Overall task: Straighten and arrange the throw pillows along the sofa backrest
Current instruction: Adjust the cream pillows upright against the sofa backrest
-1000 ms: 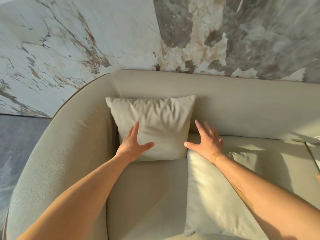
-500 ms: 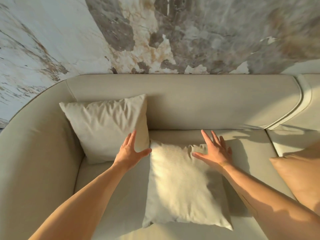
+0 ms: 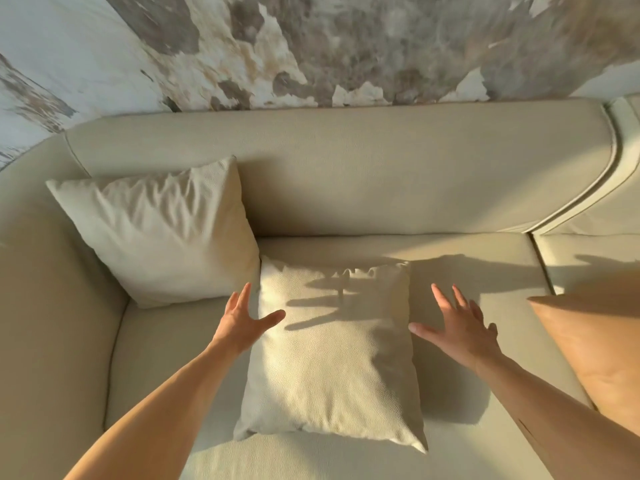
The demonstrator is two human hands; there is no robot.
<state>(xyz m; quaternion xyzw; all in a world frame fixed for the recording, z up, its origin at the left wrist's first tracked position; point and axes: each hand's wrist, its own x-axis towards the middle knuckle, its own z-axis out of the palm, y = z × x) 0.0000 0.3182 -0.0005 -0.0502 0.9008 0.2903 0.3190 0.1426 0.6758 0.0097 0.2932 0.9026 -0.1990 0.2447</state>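
Through the head camera, my view has swung rightward over the last second: the smooth cream square pillow (image 3: 156, 233) I was patting a second ago now leans upright in the sofa's left corner against the beige leather backrest (image 3: 346, 174), so that one looks settled. My hands have moved on to the pebbled cream square pillow (image 3: 332, 362), which lies flat on the seat cushion (image 3: 485, 271), its top-left corner just beside the leaning pillow's lower right corner. My left hand (image 3: 242, 323) hovers at this flat pillow's left edge, fingers straight and spread, thumb reaching over the fabric; my right hand (image 3: 460, 327) hovers off its right edge, fingers likewise spread and holding nothing, though I cannot tell whether either palm touches. I judge the next job is to catch both side edges and stand it up against the backrest. To the right of the flat pillow there is bare seat, then a tan leather pillow (image 3: 595, 358) well apart, and a long run of backrest behind it is free.
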